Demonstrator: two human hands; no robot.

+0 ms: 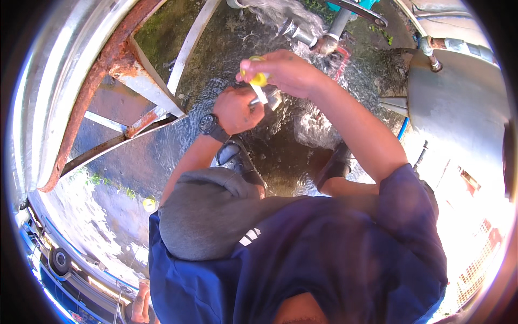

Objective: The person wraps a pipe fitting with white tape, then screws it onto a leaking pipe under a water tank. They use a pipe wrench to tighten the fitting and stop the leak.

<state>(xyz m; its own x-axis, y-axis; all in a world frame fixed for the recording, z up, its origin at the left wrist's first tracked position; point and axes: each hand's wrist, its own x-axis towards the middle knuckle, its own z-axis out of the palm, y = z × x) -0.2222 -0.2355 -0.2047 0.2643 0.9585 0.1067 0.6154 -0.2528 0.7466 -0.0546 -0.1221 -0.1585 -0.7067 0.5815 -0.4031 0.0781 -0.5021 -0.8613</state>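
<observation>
My left hand (240,109), with a dark watch on its wrist, is closed around a short grey metal pipe fitting (274,101). Just above it, my right hand (294,71) grips a yellow spool (259,79) between thumb and fingers. White thread seal tape (260,95) stretches from the spool down to the fitting. My left fingers hide part of the fitting, and the spool is slightly blurred. Beyond both hands, water (286,11) gushes around an open-ended metal pipe (297,33) joined to a rusty elbow (325,44).
Left stands a rusty metal frame (151,89) under a corrugated silver tank (70,70). A steel tank (458,108) is at right. Running water covers the ground around my feet. A dark long-handled tool (364,12) and a red-framed object (342,62) lie near the pipe.
</observation>
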